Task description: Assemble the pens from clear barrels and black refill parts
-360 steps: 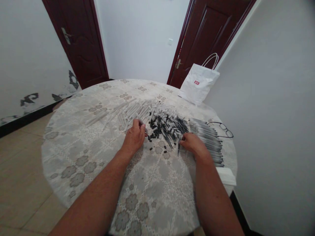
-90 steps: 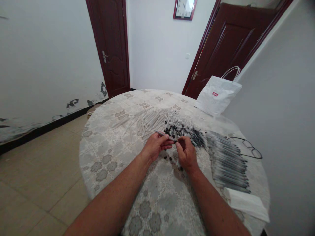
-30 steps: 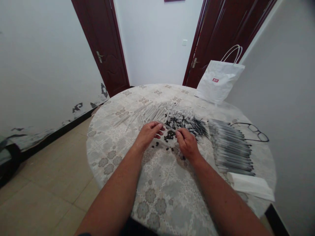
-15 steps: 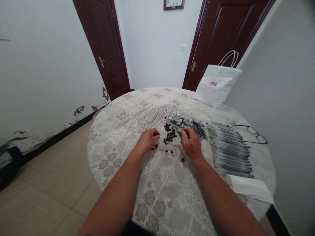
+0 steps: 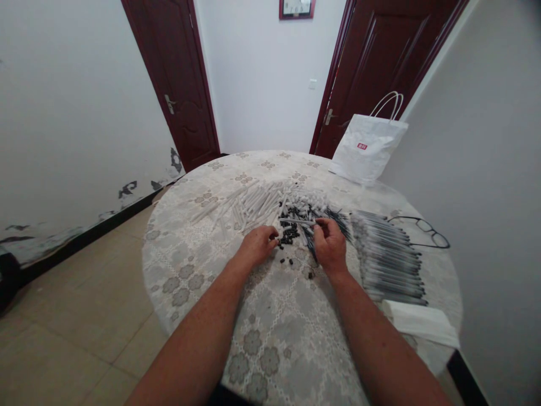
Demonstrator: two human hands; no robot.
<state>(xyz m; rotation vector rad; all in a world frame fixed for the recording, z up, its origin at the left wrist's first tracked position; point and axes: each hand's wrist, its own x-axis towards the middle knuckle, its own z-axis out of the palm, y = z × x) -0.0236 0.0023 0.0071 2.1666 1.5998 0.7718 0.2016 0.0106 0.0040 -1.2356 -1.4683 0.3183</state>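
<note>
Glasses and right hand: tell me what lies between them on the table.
In the head view, a row of pens, laid side by side, lies between the right hand and the glasses.

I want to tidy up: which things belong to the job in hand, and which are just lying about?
Job, likely:
slim rod in the right hand
black pieces by the left hand
pale tubes
short white pieces
thin dark rods
lined-up grey rods

Lying about, likely:
eyeglasses
white bag
white bundle
</note>
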